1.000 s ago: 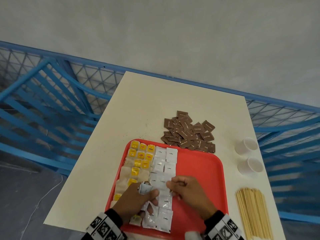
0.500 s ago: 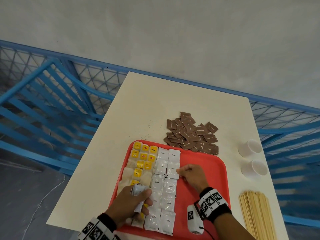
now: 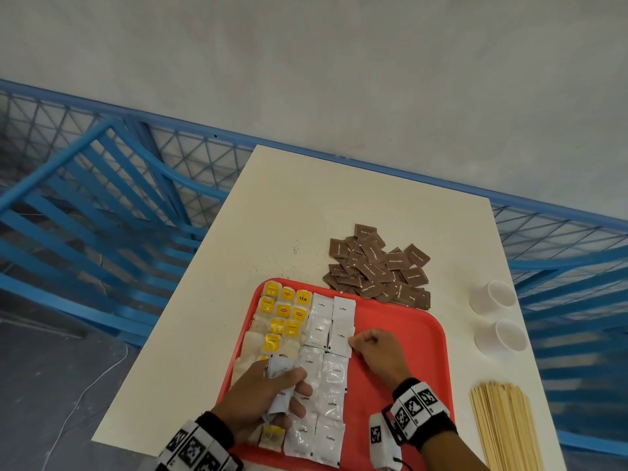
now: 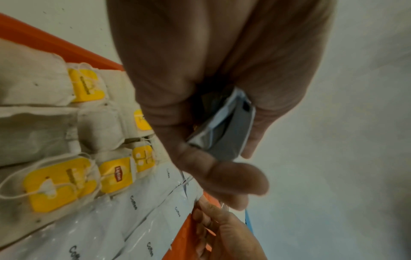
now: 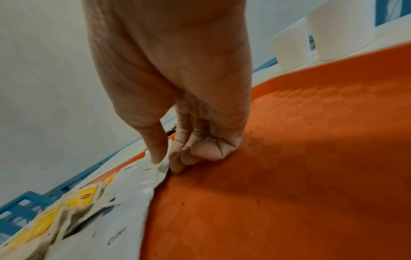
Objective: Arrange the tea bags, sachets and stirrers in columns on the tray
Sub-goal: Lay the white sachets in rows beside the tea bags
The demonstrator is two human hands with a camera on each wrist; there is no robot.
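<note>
A red tray [image 3: 407, 334] carries tea bags with yellow tags [image 3: 282, 311] on its left and two columns of white coffee sachets [image 3: 326, 385] beside them. My left hand [image 3: 272, 392] hovers over the tray's near left and grips a small stack of coffee sachets [image 4: 227, 126]. My right hand [image 3: 360, 343] rests on the tray floor, its thumb and forefinger pinching the right edge of a sachet [image 5: 142, 176] in the right column. A pile of brown sugar sachets [image 3: 377, 266] lies on the table behind the tray. Wooden stirrers [image 3: 503, 426] lie at the right.
Two white paper cups [image 3: 492, 297] lie on their sides to the right of the tray, behind the stirrers. The tray's right half is bare red floor. A blue metal railing [image 3: 102, 215] runs behind and beside the cream table [image 3: 306, 205].
My right hand left the stack held by my left hand and moved forward to a sachet higher in the right column. The left hand stayed low with its stack.
</note>
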